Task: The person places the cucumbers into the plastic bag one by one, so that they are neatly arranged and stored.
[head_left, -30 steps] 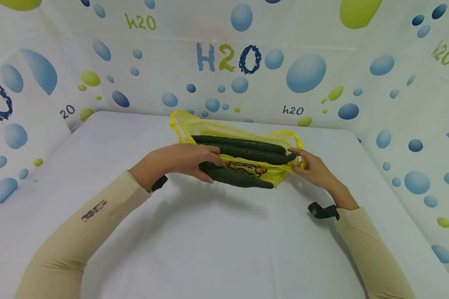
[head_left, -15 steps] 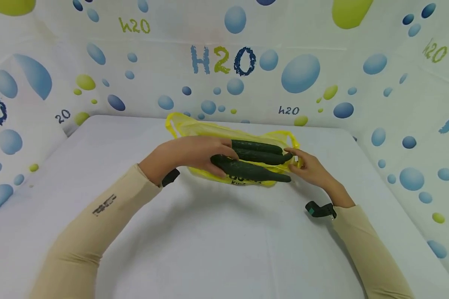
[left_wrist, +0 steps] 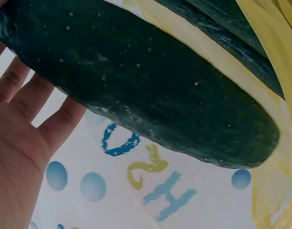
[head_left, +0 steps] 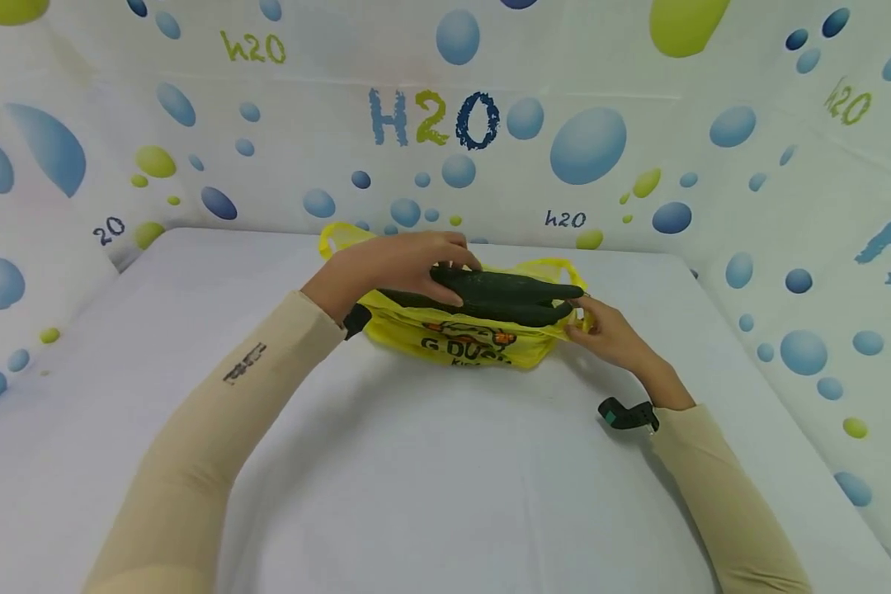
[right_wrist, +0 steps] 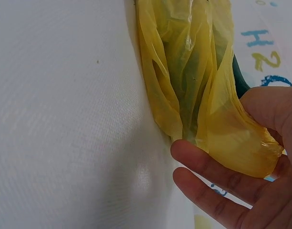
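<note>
My left hand (head_left: 404, 262) grips a dark green cucumber (head_left: 508, 287) near its left end, fingers over the far side and thumb on the near side. This cucumber lies lengthwise over the mouth of a yellow plastic bag (head_left: 464, 342), overlapping the cucumbers (head_left: 520, 315) inside. In the left wrist view the held cucumber (left_wrist: 151, 81) spans the frame, its free end beside the bag's yellow film (left_wrist: 272, 52). At the bag's right end my right hand (head_left: 612, 330) pinches the plastic. The right wrist view shows bunched plastic (right_wrist: 232, 138) between thumb and fingers, two fingers extended.
The bag lies on a white-covered table (head_left: 445, 470) towards its far edge. Its loop handles (head_left: 564, 268) stand up at the back. Behind hangs a white backdrop (head_left: 267, 165) with blue and green spots. A black wrist camera (head_left: 627, 414) sits on the right wrist.
My left hand has carried the cucumber from in front of the bag up, back and right, over the bag's mouth. The right hand keeps its hold on the bag.
</note>
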Motion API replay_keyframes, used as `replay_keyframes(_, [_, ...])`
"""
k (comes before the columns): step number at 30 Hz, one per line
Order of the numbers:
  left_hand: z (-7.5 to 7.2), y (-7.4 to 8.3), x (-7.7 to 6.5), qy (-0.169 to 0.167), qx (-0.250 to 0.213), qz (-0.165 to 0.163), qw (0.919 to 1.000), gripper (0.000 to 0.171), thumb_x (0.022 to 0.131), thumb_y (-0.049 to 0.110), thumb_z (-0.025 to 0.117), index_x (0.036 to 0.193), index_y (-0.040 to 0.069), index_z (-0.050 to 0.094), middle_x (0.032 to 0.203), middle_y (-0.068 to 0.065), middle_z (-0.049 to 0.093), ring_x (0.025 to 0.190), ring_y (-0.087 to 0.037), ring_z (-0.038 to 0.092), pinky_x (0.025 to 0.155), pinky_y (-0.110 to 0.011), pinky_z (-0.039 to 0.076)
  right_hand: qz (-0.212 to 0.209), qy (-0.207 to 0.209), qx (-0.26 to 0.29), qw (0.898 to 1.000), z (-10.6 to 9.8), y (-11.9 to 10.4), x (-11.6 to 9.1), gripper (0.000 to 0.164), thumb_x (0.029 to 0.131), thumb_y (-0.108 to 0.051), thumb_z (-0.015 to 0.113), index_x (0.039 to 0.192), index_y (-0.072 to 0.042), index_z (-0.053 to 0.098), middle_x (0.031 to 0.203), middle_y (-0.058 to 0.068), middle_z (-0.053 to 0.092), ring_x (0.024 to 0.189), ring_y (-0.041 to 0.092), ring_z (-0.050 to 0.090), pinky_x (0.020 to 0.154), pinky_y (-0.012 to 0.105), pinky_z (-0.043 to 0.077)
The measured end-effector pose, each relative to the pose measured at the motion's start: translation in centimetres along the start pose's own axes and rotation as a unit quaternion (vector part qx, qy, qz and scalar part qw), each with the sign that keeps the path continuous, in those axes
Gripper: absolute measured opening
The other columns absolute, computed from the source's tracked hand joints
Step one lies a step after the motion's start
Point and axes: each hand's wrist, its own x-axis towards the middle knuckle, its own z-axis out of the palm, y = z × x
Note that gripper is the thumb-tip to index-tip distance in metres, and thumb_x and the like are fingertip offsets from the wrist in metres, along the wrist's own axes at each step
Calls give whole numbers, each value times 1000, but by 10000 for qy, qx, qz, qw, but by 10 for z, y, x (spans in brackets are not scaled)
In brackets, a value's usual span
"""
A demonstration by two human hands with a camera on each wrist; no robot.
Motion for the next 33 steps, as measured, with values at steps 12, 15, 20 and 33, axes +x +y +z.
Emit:
replay_keyframes(12, [21, -29, 21, 253, -60, -351, 9990, 51, 88, 29, 74, 133, 9, 59, 117, -9, 55, 107, -24, 55, 95, -36, 48, -142, -135, 245, 9995, 8, 1, 6, 53, 93, -3, 61, 143, -3, 45, 139, 25, 50, 86, 28, 47, 69, 29, 44])
replay_keyframes(15, [28, -34, 27, 274, -21, -429, 9987, 52, 88, 30, 74, 134, 9, 59, 118, -10, 56, 107, -25, 56, 95, -36, 48, -116, -145, 301, 9994, 9, 0, 6, 53, 92, -2, 61, 143, -3, 45, 139, 26, 49, 89, 30, 47, 71, 30, 45])
replay_keyframes(20, [35, -37, 36, 258, 165, -597, 9977, 52, 88, 31, 74, 133, 9, 59, 119, -11, 55, 109, -26, 58, 94, -38, 49, -151, -131, 314, 9993, 9, 0, 7, 53, 93, -3, 60, 143, -2, 44, 140, 26, 49, 93, 32, 48, 74, 34, 46])
replay_keyframes(33, [52, -45, 52, 213, 618, -934, 9935, 53, 92, 34, 67, 139, 12, 55, 124, -13, 52, 95, -26, 60, 89, -38, 50, -53, -118, 61, 9999, -1, 6, 4, 56, 94, -7, 59, 146, -1, 39, 141, 26, 47, 93, 32, 50, 78, 39, 47])
